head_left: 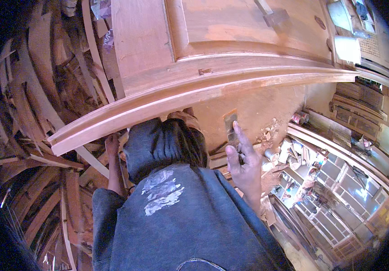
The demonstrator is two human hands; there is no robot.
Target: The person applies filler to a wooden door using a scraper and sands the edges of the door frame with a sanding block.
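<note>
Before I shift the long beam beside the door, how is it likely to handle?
The beam should be stiff, as it looks like thick wood. Its length suggests it may be fairly heavy and awkward. Its left end juts out past the door, so pushing there would probably swing or tip it.

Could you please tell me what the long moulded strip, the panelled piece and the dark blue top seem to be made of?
Long moulded strip: apparently wood, probably unvarnished, judging by its pinkish, matte surface.
Panelled piece: likely wood, with a knot-like mark; its patchy orange could be stain or filler.
Dark blue top: matte fabric, perhaps cotton, as it drapes softly.
</note>
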